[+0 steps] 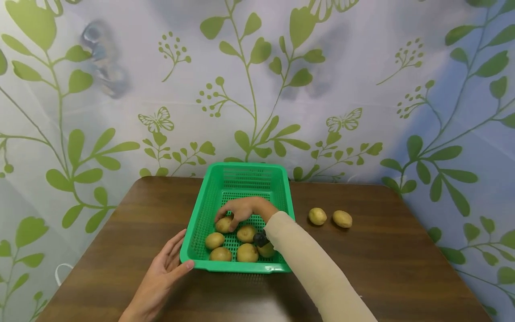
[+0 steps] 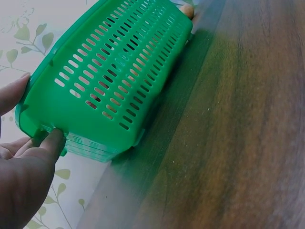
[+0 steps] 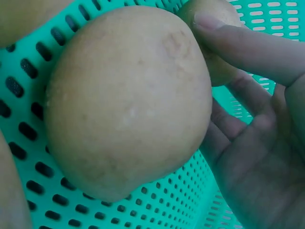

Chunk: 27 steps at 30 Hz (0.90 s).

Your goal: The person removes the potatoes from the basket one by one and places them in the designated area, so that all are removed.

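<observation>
A green perforated plastic basket (image 1: 241, 267) stands on the table with several potatoes inside, mostly toward its near end. My left hand (image 1: 158, 273) grips the near left corner of the basket, thumb on the rim and fingers against the outer side; the left wrist view shows the fingers at the rim (image 2: 28, 107). Reaching inside, my right hand (image 1: 242, 209) holds a potato (image 1: 223, 224) near the basket's left side, between thumb and fingers. In the right wrist view another potato (image 3: 128, 102) fills the foreground and partly hides the held one (image 3: 217, 14).
Two potatoes, one rounder (image 1: 317, 216) and one longer (image 1: 342, 219), lie on the brown wooden table (image 1: 386, 259) right of the basket. A leaf-patterned curtain (image 1: 257, 80) hangs behind the table's back edge. A thin white cord (image 1: 58, 273) shows by the left edge.
</observation>
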Each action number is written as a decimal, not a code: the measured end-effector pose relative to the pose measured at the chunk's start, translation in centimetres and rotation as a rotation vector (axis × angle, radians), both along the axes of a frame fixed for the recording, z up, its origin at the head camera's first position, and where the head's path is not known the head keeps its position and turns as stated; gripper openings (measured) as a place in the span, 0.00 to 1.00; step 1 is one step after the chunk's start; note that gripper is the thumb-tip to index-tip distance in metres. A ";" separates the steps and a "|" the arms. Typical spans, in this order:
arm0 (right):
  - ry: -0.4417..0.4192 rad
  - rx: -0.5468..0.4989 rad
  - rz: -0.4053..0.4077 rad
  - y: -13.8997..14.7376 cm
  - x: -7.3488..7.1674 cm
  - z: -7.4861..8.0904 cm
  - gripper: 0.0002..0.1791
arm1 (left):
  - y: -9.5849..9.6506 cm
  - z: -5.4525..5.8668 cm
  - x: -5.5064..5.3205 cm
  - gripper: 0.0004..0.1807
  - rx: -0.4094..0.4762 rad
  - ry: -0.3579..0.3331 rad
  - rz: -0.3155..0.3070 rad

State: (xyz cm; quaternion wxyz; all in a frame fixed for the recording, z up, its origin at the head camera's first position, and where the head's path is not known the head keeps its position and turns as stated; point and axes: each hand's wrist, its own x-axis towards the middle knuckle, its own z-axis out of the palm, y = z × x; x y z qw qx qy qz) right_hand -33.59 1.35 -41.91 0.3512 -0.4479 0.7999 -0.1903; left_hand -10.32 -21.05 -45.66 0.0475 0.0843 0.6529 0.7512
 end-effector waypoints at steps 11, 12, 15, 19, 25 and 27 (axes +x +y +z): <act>-0.050 -0.099 -0.035 0.3 -0.3 0.6 0.28 | -0.2 0.0 -0.2 0.40 -0.034 -0.027 0.009; -0.069 -0.116 -0.041 0.5 -0.4 0.7 0.29 | -0.2 0.0 -0.2 0.40 -0.036 -0.027 0.009; -0.112 -0.152 -0.056 0.8 -0.5 1.0 0.29 | -0.1 -0.1 -0.3 0.40 -0.039 -0.013 0.002; -0.142 -0.168 -0.082 1.4 -0.7 1.5 0.29 | 0.1 -0.2 -0.5 0.40 -0.026 0.015 -0.016; -0.152 -0.180 -0.069 1.0 -0.7 2.3 0.30 | 0.0 -0.2 -0.3 0.40 -0.006 0.021 -0.005; -0.143 -0.180 -0.062 0.7 -0.6 2.5 0.30 | -0.2 -0.1 -0.1 0.40 -0.006 0.018 0.002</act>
